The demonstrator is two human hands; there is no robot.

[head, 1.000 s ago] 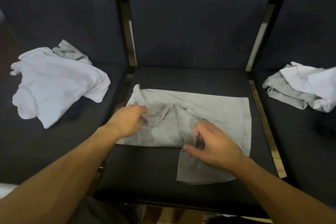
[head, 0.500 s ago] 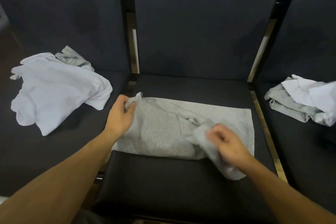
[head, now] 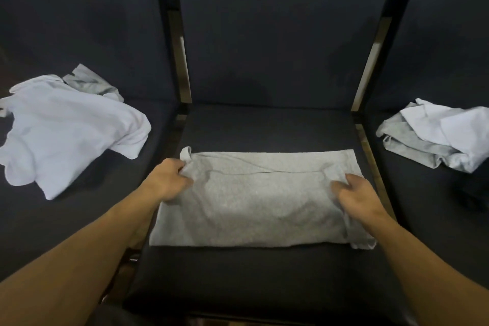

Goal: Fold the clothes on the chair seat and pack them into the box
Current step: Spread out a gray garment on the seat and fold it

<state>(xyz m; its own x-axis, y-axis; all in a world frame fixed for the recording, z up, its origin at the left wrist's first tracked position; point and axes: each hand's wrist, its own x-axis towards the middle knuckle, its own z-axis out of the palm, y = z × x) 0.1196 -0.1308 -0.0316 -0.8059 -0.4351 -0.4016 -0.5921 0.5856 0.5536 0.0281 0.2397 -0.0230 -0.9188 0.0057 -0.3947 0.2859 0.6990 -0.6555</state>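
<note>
Both hands gripped the grey garment [head: 254, 204] spread flat on the middle chair seat [head: 264, 280]: left hand [head: 169, 180] apparently pinching its left edge, right hand [head: 354, 193] its right.

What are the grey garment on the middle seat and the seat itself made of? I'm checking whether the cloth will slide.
The grey garment looks like soft heathered cotton-type jersey: speckled matte surface, limp creases where both hands pinch it. The chair seat looks like dark leather or vinyl, smooth with a faint sheen; which one cannot be told.
</note>
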